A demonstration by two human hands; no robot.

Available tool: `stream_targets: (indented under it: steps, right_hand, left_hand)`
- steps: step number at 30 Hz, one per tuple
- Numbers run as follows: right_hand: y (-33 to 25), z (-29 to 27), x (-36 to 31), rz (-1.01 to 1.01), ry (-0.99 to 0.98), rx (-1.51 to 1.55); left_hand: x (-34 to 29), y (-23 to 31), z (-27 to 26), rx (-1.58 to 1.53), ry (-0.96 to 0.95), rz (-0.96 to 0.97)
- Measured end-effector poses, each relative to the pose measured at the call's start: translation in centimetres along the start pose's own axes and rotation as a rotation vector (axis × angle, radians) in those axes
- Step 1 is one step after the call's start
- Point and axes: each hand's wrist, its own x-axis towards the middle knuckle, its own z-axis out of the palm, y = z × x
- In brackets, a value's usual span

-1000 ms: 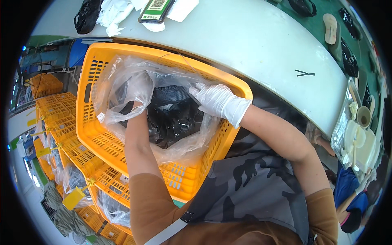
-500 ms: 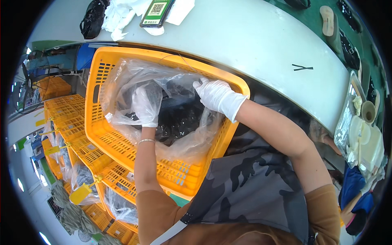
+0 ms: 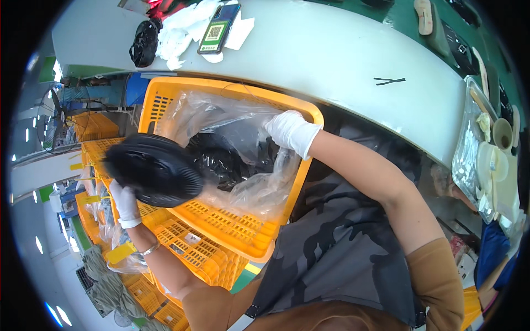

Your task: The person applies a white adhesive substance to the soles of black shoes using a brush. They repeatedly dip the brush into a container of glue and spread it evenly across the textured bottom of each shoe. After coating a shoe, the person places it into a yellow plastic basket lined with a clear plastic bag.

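Note:
My left hand (image 3: pixel 125 204), in a white glove, grips a black ridged oval piece that looks like a shoe sole (image 3: pixel 154 168). Motion blurs it; it is held up over the left side of a yellow plastic crate (image 3: pixel 221 84). In the crate lies an opened clear plastic bag (image 3: pixel 256 193), with shiny black pieces (image 3: pixel 218 165) inside. My right hand (image 3: pixel 295 132), gloved too, is closed on the bag's edge beside the crate's right rim. Its fingertips are partly hidden by the plastic.
Beyond the crate runs a pale worktable (image 3: pixel 331 55) with a phone (image 3: pixel 218 30), white crumpled paper (image 3: pixel 182 33) and a black sandal (image 3: pixel 145 44). More yellow crates (image 3: pixel 193 243) stand stacked at left. A green surface at upper right carries shoes; a tray (image 3: pixel 477 143) with a cup is beside it.
My left hand has come out of the bag, moving left and up with the black sole. My right hand stays on the bag's edge. The view has shifted slightly.

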Motion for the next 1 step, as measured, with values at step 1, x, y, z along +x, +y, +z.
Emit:
stream_targets:
  steps: [1]
  right_hand:
    - [0.17,0.79,-0.23,-0.005,0.125,0.037]
  left_hand:
    - [0.39,0.62,0.34,-0.003,-0.004,0.019]
